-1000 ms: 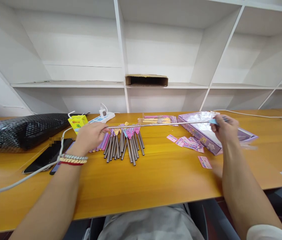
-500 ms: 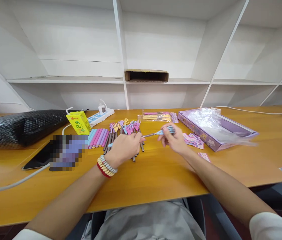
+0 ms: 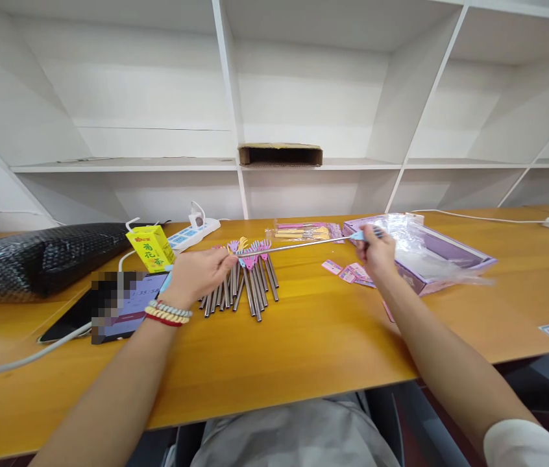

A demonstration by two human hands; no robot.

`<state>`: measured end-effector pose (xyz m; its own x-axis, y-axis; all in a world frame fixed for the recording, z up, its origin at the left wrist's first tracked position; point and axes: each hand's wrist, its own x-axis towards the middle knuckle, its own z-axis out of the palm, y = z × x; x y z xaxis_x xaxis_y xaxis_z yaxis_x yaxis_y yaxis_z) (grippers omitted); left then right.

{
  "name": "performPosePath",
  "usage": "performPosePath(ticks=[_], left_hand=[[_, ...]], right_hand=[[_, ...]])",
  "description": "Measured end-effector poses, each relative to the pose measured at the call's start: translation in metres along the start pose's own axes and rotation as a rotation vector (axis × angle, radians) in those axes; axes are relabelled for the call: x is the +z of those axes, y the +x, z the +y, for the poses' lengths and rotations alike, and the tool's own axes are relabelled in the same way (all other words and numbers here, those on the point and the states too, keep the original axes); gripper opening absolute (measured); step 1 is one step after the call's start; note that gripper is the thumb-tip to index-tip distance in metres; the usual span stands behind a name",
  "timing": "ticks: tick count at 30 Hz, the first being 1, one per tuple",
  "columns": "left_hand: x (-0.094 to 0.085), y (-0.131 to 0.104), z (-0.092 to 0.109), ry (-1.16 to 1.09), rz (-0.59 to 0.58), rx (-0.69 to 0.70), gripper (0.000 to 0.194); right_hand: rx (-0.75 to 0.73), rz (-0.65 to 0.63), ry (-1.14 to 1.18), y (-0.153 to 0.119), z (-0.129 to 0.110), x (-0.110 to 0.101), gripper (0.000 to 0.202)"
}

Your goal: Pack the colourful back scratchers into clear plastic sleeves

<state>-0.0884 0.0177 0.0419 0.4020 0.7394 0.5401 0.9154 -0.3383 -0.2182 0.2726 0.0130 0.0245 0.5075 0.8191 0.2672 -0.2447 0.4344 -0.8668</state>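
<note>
A telescopic back scratcher (image 3: 298, 246) is stretched between my hands, its thin metal rod pulled out long. My left hand (image 3: 202, 271) is closed around its handle end, where a bit of light blue shows by the wrist. My right hand (image 3: 378, 251) grips the light blue claw end, with the fingers covering most of it. Under the rod lies a pile of back scratchers (image 3: 252, 285) with pink, purple, yellow and blue claws and bare metal tubes. Small pink cards (image 3: 355, 274) lie scattered left of my right forearm.
Packaged back scratchers (image 3: 304, 232) lie at the back. On the right sits a purple box (image 3: 469, 250) with clear plastic film. A yellow drink carton (image 3: 150, 248), power strip (image 3: 193, 237), phone (image 3: 131, 311) with cable and black bubble-wrapped parcel (image 3: 45, 259) occupy the left.
My hands have moved apart, left hand leftward and right hand rightward, and the rod between them is much longer. My left hand now covers the coloured handles that lay beside the pile.
</note>
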Motion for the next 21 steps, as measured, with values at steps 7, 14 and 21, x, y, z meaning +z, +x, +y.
performPosePath(ticks=[7, 14, 21], left_hand=[[-0.006, -0.001, -0.033, 0.11, 0.135, -0.138, 0.052], [-0.014, 0.001, -0.002, 0.003, -0.034, -0.053, 0.055], [-0.025, -0.003, 0.075, 0.043, -0.202, 0.094, 0.037]], right_hand=[[-0.145, 0.356, 0.089, 0.04, -0.033, -0.045, 0.022], [-0.172, -0.098, -0.296, 0.007, -0.001, -0.019, 0.036], [-0.256, -0.726, -0.649, -0.075, 0.036, 0.041, 0.03]])
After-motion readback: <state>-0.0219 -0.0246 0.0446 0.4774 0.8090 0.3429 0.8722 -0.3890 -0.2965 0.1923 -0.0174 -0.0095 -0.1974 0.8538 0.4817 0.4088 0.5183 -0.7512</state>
